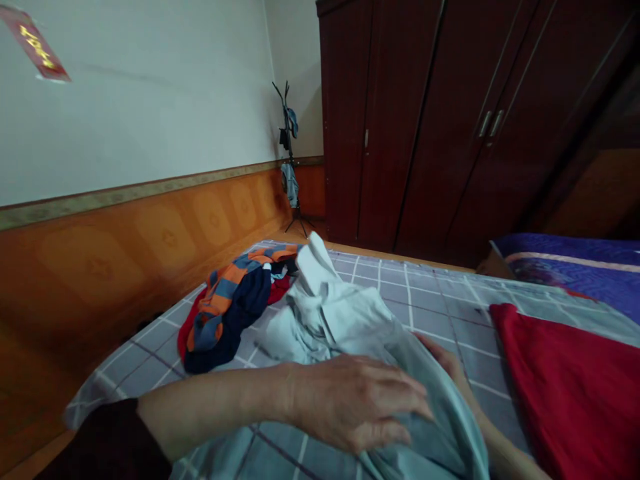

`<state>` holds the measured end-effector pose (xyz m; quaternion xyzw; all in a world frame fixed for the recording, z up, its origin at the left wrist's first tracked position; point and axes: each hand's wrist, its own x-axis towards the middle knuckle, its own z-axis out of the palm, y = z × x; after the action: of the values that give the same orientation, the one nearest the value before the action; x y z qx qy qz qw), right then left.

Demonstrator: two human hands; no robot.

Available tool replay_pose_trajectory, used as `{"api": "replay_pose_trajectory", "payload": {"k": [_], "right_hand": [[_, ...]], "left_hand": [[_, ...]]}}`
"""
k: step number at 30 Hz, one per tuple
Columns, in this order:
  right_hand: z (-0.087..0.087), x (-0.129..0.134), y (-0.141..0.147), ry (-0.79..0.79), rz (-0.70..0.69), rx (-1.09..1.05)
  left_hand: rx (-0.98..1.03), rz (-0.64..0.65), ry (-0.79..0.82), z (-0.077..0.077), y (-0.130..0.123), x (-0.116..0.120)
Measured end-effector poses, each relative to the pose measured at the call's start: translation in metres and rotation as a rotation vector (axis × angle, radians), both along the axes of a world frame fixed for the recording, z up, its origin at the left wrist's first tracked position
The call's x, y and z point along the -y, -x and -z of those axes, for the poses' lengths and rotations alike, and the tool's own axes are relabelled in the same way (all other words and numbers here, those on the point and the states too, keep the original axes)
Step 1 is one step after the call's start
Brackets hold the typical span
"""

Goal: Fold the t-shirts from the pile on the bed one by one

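Observation:
A crumpled pale grey garment [350, 320] lies across the bed in front of me, its near part bunched up between my hands. My left hand [357, 400] rests palm down over the cloth, fingers stretched out and thumb a little apart. On the garment's right side, my right hand [447, 363] holds its edge; folds of cloth partly hide the fingers. Farther left is a heap of clothes [230, 313], with orange-and-blue checked, navy and red cloth in it. A red cloth [580, 387] lies flat to the right of my right arm.
A grey checked sheet [430, 293] covers the bed. Beyond its far edge stand a dark red wardrobe [415, 133] and a coat rack [290, 153] with things hung on it. Purple bedding [575, 263] is at the far right. A wall with orange panelling [150, 233] runs along the left.

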<state>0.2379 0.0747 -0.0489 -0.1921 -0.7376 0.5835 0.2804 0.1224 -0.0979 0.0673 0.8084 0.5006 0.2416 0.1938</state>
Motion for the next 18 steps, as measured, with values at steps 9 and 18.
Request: {"api": "replay_pose_trajectory", "payload": {"k": [9,18], "right_hand": [[-0.002,-0.004,0.008,0.157,0.127,0.137],[-0.04,-0.055,-0.018,0.338,0.571,-0.279]], "left_hand": [[-0.358,-0.384,0.18,0.055,0.077,0.021],[0.062,-0.91,-0.256,0.034,0.12,-0.007]]}}
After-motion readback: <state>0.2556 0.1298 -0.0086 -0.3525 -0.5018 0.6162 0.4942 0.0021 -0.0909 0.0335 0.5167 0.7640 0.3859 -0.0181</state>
